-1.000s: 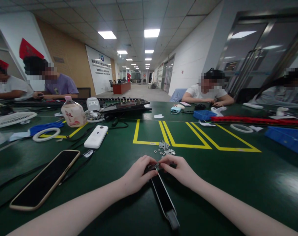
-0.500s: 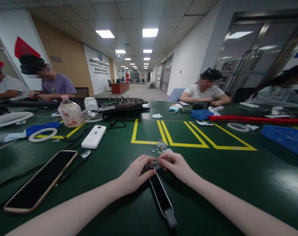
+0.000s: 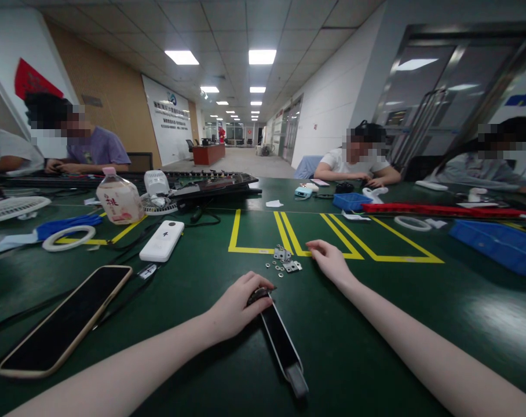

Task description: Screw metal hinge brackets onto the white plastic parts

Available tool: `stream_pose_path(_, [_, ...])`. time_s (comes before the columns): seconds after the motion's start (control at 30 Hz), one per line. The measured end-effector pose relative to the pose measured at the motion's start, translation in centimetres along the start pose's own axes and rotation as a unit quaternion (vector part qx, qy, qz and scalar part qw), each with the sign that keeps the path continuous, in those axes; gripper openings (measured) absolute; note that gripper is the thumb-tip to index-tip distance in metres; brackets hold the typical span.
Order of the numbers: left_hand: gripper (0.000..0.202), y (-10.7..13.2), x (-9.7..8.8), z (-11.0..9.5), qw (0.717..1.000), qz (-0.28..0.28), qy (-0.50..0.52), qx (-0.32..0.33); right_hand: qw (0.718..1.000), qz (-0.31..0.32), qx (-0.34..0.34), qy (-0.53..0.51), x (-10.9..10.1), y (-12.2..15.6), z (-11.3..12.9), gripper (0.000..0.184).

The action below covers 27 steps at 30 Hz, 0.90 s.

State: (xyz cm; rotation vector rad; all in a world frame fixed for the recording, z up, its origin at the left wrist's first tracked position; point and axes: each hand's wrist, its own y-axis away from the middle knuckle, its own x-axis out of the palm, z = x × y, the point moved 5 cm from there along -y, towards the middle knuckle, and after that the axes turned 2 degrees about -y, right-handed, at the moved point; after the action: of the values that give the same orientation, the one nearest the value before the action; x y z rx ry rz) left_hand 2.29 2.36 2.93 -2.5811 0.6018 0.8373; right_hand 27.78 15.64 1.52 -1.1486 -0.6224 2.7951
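Note:
My left hand (image 3: 239, 304) grips the far end of a long black strip (image 3: 281, 346) that lies flat on the green table (image 3: 376, 324). Just beyond it sits a small heap of metal brackets (image 3: 287, 260) with several loose washers around them. My right hand (image 3: 330, 260) rests on the table to the right of that heap, fingers slightly apart, holding nothing that I can see.
A smartphone (image 3: 65, 318) lies at the near left, with a white power bank (image 3: 162, 240), a tape roll (image 3: 69, 238) and a drink bottle (image 3: 119, 200) behind it. Yellow floor-tape boxes (image 3: 289, 234) mark the middle. A blue tray (image 3: 493, 238) stands at right. Other people sit around the table.
My right hand has let go of the strip's end and moved forward and right, up beside the metal brackets. My left hand still holds the strip.

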Motion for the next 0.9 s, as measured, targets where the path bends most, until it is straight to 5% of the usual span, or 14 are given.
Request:
stream_pose_path(0.33, [0.023, 0.0, 0.2, 0.0, 1.000, -0.007, -0.017, 0.024, 0.969, 0.095, -0.160, 0.161, 2.1, 1.6, 3.5, 0.032])
stream_pose_path(0.73, [0.023, 0.1, 0.2, -0.3, 0.999, 0.005, -0.031, 0.023, 0.962, 0.088, -0.204, 0.161, 1.7, 2.0, 4.7, 0.014])
stream_pose_path(0.9, [0.022, 0.1, 0.2, -0.2, 0.999, 0.001, -0.034, 0.027, 0.952, 0.110, -0.252, 0.132, 1.7, 3.1, 6.6, 0.020])
